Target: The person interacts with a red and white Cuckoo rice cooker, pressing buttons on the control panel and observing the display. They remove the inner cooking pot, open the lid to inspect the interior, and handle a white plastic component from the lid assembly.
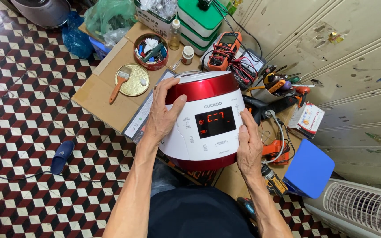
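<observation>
A red and white electric rice cooker (201, 92) sits in front of me on flattened cardboard, its front panel facing up with a lit red display (215, 122). My left hand (163, 110) grips its left side, thumb lying over the red lid edge. My right hand (248, 145) is pressed flat against its right side, fingers pointing up along the white body.
Flattened cardboard (100, 94) covers the tiled floor. On it are a gold lid with a brush (131, 80), a round tin of small parts (151, 50), an orange multimeter (224, 49), tools (278, 83) and stacked green-lidded boxes (199, 20). A blue stool (309, 169), a white fan (367, 209), a slipper (61, 156).
</observation>
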